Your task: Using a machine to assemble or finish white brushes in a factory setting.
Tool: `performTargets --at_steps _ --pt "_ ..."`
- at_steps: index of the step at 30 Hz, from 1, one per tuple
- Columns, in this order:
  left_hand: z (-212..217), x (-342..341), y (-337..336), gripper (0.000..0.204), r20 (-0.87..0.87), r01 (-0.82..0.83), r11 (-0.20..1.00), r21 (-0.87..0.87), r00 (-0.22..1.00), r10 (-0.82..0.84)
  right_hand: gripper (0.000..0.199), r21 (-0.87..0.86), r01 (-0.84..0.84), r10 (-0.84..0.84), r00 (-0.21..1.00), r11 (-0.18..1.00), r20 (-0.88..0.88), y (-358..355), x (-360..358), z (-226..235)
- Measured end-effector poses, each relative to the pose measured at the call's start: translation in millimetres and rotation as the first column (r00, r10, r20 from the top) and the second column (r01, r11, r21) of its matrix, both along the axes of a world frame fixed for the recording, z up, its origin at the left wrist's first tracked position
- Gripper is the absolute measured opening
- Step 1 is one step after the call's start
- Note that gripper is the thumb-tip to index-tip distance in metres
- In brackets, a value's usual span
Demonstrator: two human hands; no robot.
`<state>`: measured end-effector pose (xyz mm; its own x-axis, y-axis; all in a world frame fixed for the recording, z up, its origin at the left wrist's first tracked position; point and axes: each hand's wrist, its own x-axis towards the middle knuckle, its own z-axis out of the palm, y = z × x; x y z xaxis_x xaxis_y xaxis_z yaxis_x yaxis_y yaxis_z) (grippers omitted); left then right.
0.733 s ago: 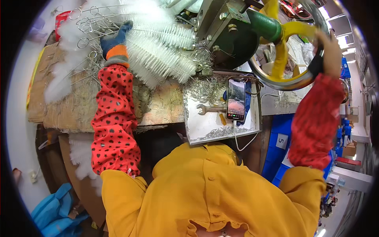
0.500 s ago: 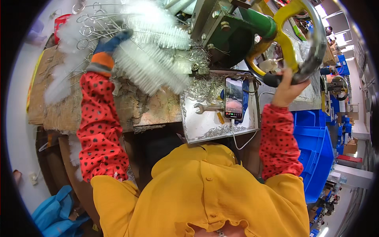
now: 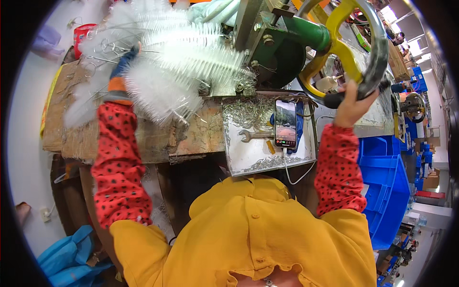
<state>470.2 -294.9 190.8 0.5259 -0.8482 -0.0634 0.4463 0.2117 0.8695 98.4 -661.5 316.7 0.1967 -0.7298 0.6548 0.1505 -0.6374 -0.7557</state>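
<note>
The right hand's (image 3: 353, 106) bare fingers were curled around the black handle (image 3: 333, 99) of the yellow-spoked handwheel (image 3: 350, 62), whose rim rose just beyond them. The white brushes (image 3: 191, 60) spread beyond and rightward of the left hand's (image 3: 123, 67) gloved fingers, partly hiding them, so their grip could not be told; even handle pressure, with those fingers clear of the green machine (image 3: 311, 33), seemed wise.

The workbench (image 3: 155, 138) shows a scuffed brown top on the left, its front edge ragged, and a smoother grey section on the right. White bristle brushes (image 3: 82, 109) lie on the brown part, at the left. A green machine (image 3: 279, 55) stands mid-bench, a shallow tray (image 3: 243, 159) sits at the front edge, and a pale bottle (image 3: 326, 84) rests to the right.
</note>
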Motion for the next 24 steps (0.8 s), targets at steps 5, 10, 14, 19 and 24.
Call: performTargets --at_steps 5,10,14,19,24 --pt "-51 -14 -20 0.035 0.467 -0.487 0.861 0.147 0.802 0.374 0.05 -0.028 -0.098 0.1 0.99 0.995 0.098 -24 -9 -52" --pt "-65 -58 -41 0.013 -0.172 -0.531 0.843 0.081 0.826 0.537 0.047 -0.02 -0.089 0.09 0.994 0.996 0.062 -31 -12 -57" --pt "-58 -71 -42 0.016 -0.153 -0.623 0.779 0.076 0.764 0.626 0.045 -0.07 -0.104 0.104 0.995 0.992 -0.013 -18 -9 -55" --pt "-20 -75 -53 0.025 0.087 -0.85 0.436 0.297 0.479 0.874 0.039 -0.079 -0.223 0.195 0.944 0.972 -0.267 -47 -27 -1" --pt "1 -93 -54 0.027 0.007 -0.798 0.599 0.066 0.6 0.8 0.02 -0.129 -0.209 0.066 0.729 0.969 -0.682 -82 6 103"
